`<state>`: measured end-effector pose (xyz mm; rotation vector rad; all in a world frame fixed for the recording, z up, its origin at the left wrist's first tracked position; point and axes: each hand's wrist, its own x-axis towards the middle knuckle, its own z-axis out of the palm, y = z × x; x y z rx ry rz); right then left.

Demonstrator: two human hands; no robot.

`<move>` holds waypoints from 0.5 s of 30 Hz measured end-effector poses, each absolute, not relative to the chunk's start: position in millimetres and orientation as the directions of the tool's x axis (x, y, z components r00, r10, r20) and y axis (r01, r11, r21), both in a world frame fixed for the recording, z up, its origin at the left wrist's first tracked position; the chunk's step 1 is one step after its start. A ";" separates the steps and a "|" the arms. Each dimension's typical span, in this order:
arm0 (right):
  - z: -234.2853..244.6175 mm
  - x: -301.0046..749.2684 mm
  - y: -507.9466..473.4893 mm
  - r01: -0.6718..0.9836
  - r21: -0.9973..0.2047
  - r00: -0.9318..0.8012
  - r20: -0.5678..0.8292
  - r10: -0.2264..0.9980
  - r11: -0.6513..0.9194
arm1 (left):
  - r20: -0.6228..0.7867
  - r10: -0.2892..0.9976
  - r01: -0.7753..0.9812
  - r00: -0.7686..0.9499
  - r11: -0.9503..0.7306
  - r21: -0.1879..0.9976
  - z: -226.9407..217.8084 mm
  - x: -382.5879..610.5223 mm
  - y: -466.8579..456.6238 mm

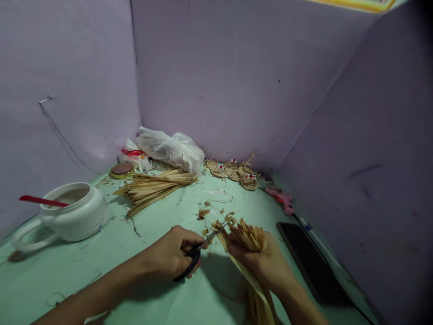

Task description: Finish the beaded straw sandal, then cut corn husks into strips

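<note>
My left hand (172, 253) is closed around the black handles of a pair of scissors (192, 262). The blades point up and right, their tips at the top end of a pale dried leaf strip (219, 230). A bundle of dried leaf strips (248, 235) is gripped in my right hand (267, 264), its cut-looking ends fanning upward above my fingers. The long ends of the strips hang below that hand toward the bottom edge. Small brown scraps (203, 214) lie on the green table just beyond the blades.
Another dried-leaf bundle (155, 186) lies behind, beside a white plastic bag (172, 149). A white mug (79, 216) with a red stick stands left. Woven round pieces with red beads (248, 181) sit at the back. Right are a pink glue gun (284, 201) and a dark phone (313, 262).
</note>
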<state>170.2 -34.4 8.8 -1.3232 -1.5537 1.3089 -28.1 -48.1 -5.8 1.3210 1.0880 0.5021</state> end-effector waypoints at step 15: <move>9.8 163.2 -37.5 0.217 -0.970 -0.277 -0.168 0.946 -0.109 | -0.378 0.815 0.323 0.440 0.249 0.913 1.6 -27.5 -47.6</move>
